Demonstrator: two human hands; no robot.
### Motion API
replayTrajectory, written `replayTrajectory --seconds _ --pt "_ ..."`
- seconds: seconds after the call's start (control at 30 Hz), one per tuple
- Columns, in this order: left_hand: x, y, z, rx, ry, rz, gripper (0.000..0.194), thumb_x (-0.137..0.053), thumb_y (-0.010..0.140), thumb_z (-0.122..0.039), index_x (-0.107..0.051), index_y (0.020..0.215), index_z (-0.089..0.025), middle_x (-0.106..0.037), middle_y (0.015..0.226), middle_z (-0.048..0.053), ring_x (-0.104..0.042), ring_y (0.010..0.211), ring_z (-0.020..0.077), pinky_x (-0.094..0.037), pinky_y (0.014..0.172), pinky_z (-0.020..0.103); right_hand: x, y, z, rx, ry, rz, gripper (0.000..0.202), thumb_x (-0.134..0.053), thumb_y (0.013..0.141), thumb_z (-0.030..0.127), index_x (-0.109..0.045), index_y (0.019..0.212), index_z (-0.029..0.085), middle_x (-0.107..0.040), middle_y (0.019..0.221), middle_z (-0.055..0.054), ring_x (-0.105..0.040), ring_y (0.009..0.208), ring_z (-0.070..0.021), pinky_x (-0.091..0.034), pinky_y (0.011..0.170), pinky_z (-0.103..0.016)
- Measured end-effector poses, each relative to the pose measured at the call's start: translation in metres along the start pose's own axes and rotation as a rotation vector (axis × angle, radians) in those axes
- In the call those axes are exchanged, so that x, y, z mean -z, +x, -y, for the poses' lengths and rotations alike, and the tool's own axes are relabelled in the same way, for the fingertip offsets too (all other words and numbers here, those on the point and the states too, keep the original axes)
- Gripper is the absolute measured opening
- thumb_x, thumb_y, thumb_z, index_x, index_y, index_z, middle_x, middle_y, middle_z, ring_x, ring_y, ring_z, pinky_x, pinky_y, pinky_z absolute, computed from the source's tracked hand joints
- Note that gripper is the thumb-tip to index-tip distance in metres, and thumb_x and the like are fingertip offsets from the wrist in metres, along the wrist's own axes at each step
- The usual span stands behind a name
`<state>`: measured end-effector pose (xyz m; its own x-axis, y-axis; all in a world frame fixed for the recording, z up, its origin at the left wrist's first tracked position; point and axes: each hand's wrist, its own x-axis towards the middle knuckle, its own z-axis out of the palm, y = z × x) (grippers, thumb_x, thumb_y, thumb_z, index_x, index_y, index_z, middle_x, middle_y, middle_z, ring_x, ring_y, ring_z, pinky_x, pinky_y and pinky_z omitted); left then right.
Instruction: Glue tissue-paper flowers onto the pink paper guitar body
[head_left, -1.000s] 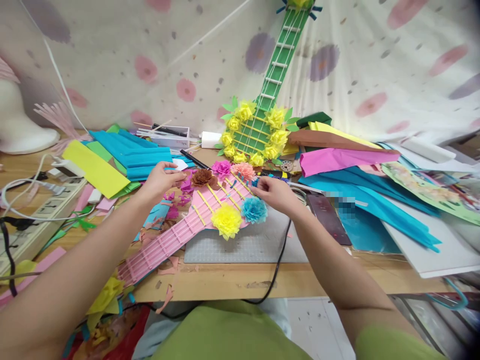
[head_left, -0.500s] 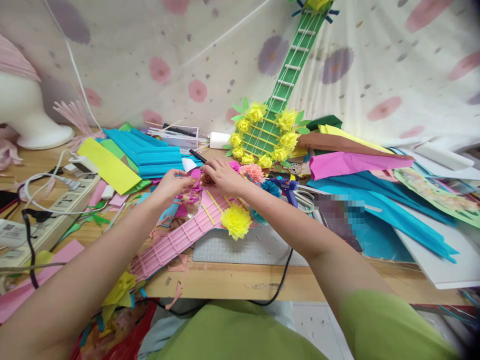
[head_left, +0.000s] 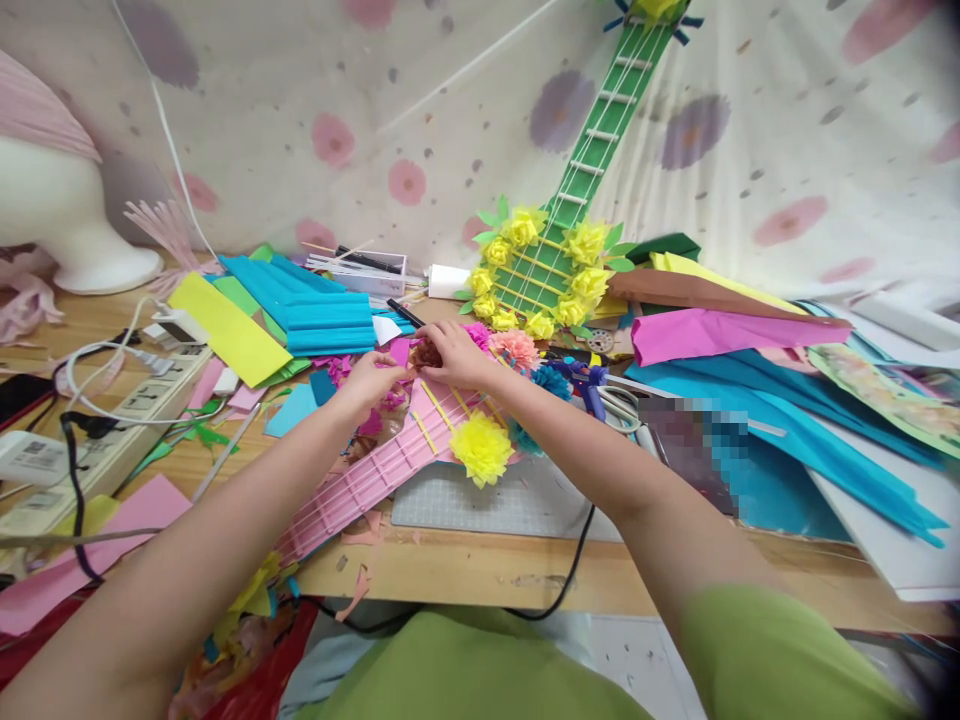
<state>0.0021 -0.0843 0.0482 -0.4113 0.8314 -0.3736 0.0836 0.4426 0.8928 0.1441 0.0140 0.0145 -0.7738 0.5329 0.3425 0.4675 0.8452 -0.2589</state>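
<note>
A pink craft guitar (head_left: pixel 379 468) lies slanted in front of me, decorated with paper flowers. My right hand (head_left: pixel 459 357) reaches over its body, fingers curled round a brown paper flower (head_left: pixel 426 353) at the upper left edge. Against that flower's lower left side, my left hand (head_left: pixel 377 382) has its fingers pressed together; what lies between them is hidden. Around the body sit a yellow flower (head_left: pixel 481 450), a coral flower (head_left: pixel 514 350), a magenta flower (head_left: pixel 478 335) and a dark blue flower (head_left: pixel 551 381). Magenta paper bits (head_left: pixel 367 420) lie below my left hand.
A green craft guitar (head_left: pixel 581 180) leans against the curtain behind. To the right are a blue glue gun (head_left: pixel 589 385) and crepe paper sheets (head_left: pixel 739 335). On the left lie a power strip (head_left: pixel 142 410), blue paper (head_left: pixel 322 315) and a yellow sheet (head_left: pixel 225 330). A cutting mat (head_left: pixel 487 505) is under the guitar.
My left hand has shifted right, from over the magenta bits to the brown flower's side. My right hand stays at the flower. The whole view has turned slightly left.
</note>
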Motion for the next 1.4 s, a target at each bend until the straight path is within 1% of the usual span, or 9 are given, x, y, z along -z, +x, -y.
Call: replayTrajectory --seconds 0.17,0.3,0.47,0.67,0.9,1.0,1.17,1.3,1.4 --pt "-0.009 0.004 0.005 -0.103 0.017 0.014 0.022 -0.068 0.054 -0.018 -0.046 0.061 -0.019 -0.051 0.047 -0.005 -0.043 0.042 0.0077 -0.029 0.041 0.019 -0.005 -0.004 -0.002 -0.068 0.055 -0.024 0.045 -0.063 0.075 0.025 -0.05 0.116 0.014 -0.053 0.114 -0.013 -0.047 0.106 -0.0259 -0.036 0.092 -0.039" --pt "-0.011 0.005 0.006 -0.119 -0.019 0.025 0.014 -0.062 0.057 -0.014 -0.049 0.059 -0.019 -0.052 0.048 -0.004 -0.043 0.041 0.0075 -0.033 0.042 0.02 -0.003 -0.005 0.002 -0.077 0.101 -0.023 0.042 -0.062 0.075 0.026 -0.05 0.114 0.016 -0.054 0.114 -0.012 -0.047 0.107 -0.0255 -0.036 0.092 -0.039" --pt "-0.009 0.004 0.006 -0.082 -0.016 0.027 0.016 -0.065 0.058 -0.014 -0.05 0.058 -0.019 -0.05 0.047 -0.005 -0.041 0.039 0.0072 -0.03 0.042 0.02 0.004 -0.007 0.004 -0.093 0.137 -0.003 0.04 -0.059 0.077 0.025 -0.05 0.114 0.014 -0.054 0.114 -0.013 -0.046 0.109 -0.025 -0.037 0.093 -0.038" --pt "-0.009 0.01 0.014 -0.132 0.061 -0.031 0.022 -0.066 0.064 -0.015 -0.045 0.067 -0.021 -0.051 0.048 -0.006 -0.047 0.043 0.0097 -0.032 0.044 0.02 0.005 -0.005 0.001 -0.082 0.175 -0.011 0.04 -0.059 0.076 0.023 -0.051 0.114 0.015 -0.055 0.113 -0.012 -0.047 0.109 -0.0248 -0.035 0.095 -0.039" --pt "-0.01 0.019 0.023 -0.221 0.196 -0.029 0.018 -0.064 0.064 -0.015 -0.047 0.064 -0.02 -0.059 0.057 -0.003 -0.053 0.048 0.0111 -0.034 0.046 0.021 0.008 -0.006 -0.001 -0.084 0.24 -0.008 0.041 -0.055 0.073 0.02 -0.052 0.113 0.014 -0.055 0.114 -0.011 -0.046 0.109 -0.0244 -0.035 0.095 -0.039" --pt "-0.011 0.022 0.026 -0.228 0.147 0.016 0.011 -0.061 0.064 -0.014 -0.052 0.06 -0.019 -0.062 0.059 -0.001 -0.054 0.051 0.0109 -0.039 0.052 0.021 0.008 -0.007 -0.002 -0.083 0.259 -0.007 0.041 -0.055 0.071 0.019 -0.052 0.113 0.015 -0.055 0.113 -0.011 -0.046 0.107 -0.024 -0.036 0.094 -0.039" --pt "-0.007 0.021 0.025 -0.239 0.068 0.078 0.008 -0.068 0.055 -0.018 -0.06 0.057 -0.017 -0.064 0.06 0.002 -0.059 0.061 0.0127 -0.044 0.061 0.023 0.007 -0.007 -0.002 -0.1 0.253 -0.016 0.041 -0.055 0.07 0.019 -0.053 0.111 0.015 -0.055 0.112 -0.011 -0.047 0.106 -0.0237 -0.036 0.094 -0.039" --pt "-0.004 0.017 0.021 -0.165 0.025 0.156 0.021 -0.071 0.044 -0.013 -0.063 0.063 -0.017 -0.065 0.061 0.002 -0.059 0.06 0.0135 -0.045 0.06 0.025 0.008 -0.007 -0.001 -0.119 0.245 -0.019 0.039 -0.055 0.071 0.019 -0.054 0.11 0.015 -0.055 0.109 -0.011 -0.047 0.105 -0.0236 -0.037 0.093 -0.039" --pt "-0.005 0.015 0.02 -0.178 0.037 0.155 0.023 -0.072 0.042 -0.013 -0.062 0.063 -0.017 -0.065 0.061 0.001 -0.06 0.06 0.0142 -0.046 0.061 0.026 0.009 -0.007 0.0 -0.122 0.248 -0.023 0.038 -0.055 0.071 0.02 -0.054 0.109 0.016 -0.055 0.109 -0.01 -0.047 0.105 -0.0238 -0.037 0.093 -0.039"
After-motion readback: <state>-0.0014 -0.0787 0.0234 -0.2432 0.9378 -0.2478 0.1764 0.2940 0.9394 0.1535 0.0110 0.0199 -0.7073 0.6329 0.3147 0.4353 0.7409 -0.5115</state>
